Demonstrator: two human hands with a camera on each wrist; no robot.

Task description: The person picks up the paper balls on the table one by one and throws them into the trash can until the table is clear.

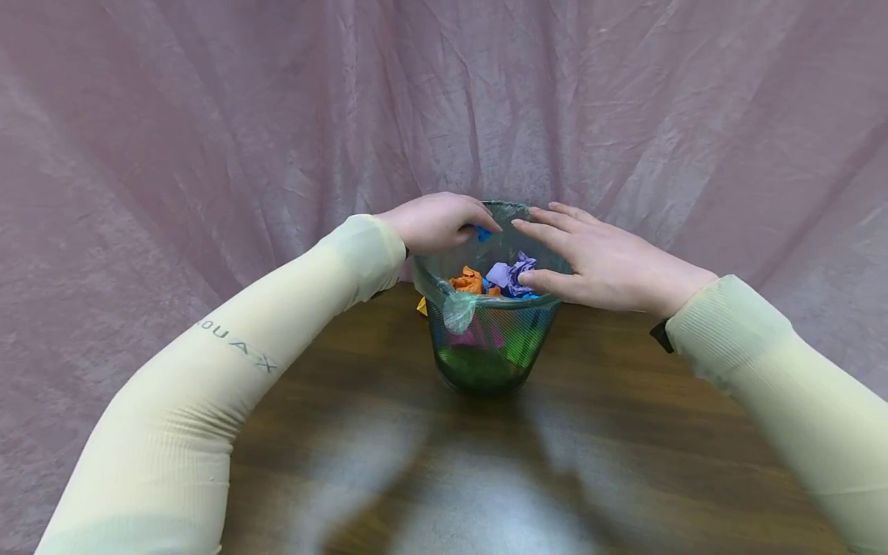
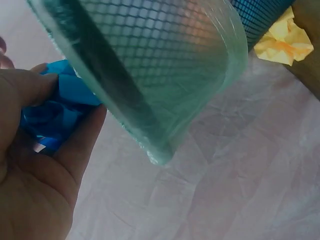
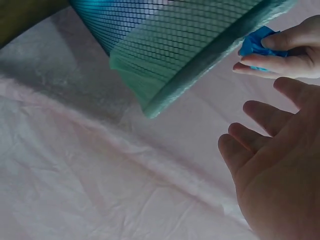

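Observation:
A crumpled piece of blue paper [image 2: 60, 107] is pinched between the thumb and fingers of my left hand [image 1: 438, 221], over the left rim of a mesh wastebasket [image 1: 486, 347]. My right hand [image 1: 610, 258] holds nothing; its fingers are spread and nearly straight above the basket's right rim. In the right wrist view the blue paper [image 3: 262, 47] shows in the left hand's fingers, near the rim. A thin green plastic liner [image 1: 459, 308] folds over the basket's edge. Inside lie crumpled orange paper [image 1: 467, 280], purple paper [image 1: 513, 275] and some blue pieces.
A crumpled yellow paper [image 2: 285, 40] lies on the wooden table [image 1: 388, 432] behind the basket's left side. Pink cloth [image 1: 277, 116] hangs behind the table.

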